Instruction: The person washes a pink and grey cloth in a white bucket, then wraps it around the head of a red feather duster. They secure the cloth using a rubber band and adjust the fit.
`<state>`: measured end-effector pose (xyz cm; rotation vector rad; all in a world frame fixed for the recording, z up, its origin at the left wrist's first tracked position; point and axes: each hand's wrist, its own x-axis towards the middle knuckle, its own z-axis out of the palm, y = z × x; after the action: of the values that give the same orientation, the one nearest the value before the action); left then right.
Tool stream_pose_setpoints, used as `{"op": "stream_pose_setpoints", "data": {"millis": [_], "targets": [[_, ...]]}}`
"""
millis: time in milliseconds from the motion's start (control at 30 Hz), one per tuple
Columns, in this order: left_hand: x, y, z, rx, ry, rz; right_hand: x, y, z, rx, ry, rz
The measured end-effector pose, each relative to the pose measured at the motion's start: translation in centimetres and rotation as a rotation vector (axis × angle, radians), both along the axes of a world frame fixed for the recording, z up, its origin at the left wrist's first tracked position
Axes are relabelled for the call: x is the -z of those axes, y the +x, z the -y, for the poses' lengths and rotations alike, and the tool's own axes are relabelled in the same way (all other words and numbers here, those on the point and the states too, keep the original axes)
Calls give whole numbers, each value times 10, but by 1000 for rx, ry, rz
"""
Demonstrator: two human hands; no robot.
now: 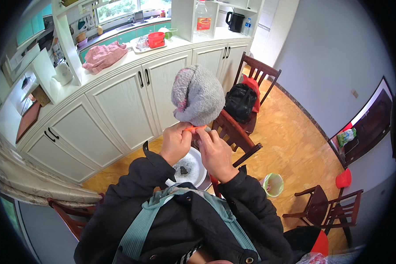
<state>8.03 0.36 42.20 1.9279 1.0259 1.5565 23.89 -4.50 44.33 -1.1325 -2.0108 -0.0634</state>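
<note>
Raised in front of me is a bundled grey fuzzy cloth (199, 94) with pink patches, rounded like a ball at the top. Right under it, both hands meet at a narrow orange strip (195, 128). My left hand (176, 143) is closed, its fingers pinching the strip's left part. From the other side my right hand (214, 152) grips with bent fingers, thumb close to the left one. What lies between the fingertips is partly hidden. Below the hands stands a white basin (200, 169) with sudsy water and a small dark piece in it.
A wooden chair (233, 132) stands just beyond my right hand; another behind it carries a black bag (240, 103). A lined bin (273, 185) is on the floor to the right. White cabinets (119, 108) run along the front, with a pink cloth (104, 56) and red container (156, 39) on top.
</note>
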Motion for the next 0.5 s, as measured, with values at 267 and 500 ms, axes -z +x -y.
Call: {"op": "stream_pose_setpoints", "data": {"millis": [267,500], "targets": [[-1,-9,6,327,-424,427,14,-12,9,102,-42,227],[-14,-17,15,486,-496,348,14,-6,-9,-466,-472,-841]]}}
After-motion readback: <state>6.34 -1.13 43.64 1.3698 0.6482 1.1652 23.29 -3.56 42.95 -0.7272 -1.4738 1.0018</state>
